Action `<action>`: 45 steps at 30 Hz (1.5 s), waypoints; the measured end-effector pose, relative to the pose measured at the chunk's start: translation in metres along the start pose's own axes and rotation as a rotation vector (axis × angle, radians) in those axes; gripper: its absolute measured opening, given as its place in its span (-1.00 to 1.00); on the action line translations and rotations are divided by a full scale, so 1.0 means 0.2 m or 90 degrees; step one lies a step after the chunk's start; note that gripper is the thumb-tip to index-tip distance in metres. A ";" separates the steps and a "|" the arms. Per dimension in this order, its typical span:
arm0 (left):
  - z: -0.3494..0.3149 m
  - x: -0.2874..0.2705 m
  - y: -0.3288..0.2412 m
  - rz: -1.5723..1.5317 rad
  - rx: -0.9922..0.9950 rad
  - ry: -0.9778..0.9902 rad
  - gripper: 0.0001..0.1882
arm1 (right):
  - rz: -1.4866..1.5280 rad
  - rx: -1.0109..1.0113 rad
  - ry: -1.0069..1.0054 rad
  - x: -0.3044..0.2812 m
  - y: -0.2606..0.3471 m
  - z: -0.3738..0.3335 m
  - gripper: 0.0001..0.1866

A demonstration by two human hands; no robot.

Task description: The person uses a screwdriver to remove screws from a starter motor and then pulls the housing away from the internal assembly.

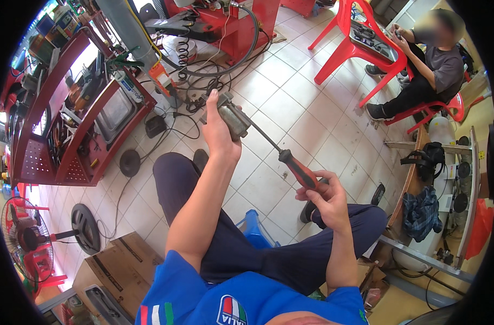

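My left hand is closed round a grey metal motor-like part, its thumb laid along the near side. The part is held up in front of my knees. In my right hand is a screwdriver with a red and black handle, pinched at the handle's end by the fingertips. Its long shaft runs up and left, and the tip meets the part's right side. Whether the tip sits in a screw cannot be made out.
A red tool cart with tools stands at left, above a fan and a cardboard box. Cables lie on the tiles. At far right a person sits by a red plastic chair. A blue stool is beneath me.
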State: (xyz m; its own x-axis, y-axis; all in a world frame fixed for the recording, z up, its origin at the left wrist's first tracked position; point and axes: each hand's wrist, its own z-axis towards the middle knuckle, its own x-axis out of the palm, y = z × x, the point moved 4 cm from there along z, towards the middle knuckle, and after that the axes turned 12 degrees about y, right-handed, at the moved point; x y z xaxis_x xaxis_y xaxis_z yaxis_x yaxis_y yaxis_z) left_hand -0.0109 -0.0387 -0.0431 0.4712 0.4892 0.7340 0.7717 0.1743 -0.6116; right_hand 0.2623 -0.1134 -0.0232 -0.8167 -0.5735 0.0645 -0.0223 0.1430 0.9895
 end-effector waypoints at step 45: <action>-0.02 0.05 -0.03 0.013 0.007 0.085 -0.54 | 0.109 0.107 0.029 0.04 -0.16 0.02 -0.56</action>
State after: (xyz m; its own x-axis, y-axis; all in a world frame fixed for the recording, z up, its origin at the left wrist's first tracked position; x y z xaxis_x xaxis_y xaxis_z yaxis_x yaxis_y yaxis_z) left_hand -0.0097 -0.0378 -0.0313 0.5400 0.3740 0.7540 0.7570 0.1756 -0.6294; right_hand 0.2538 -0.1193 -0.0546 -0.7896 -0.5648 0.2397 0.0163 0.3712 0.9284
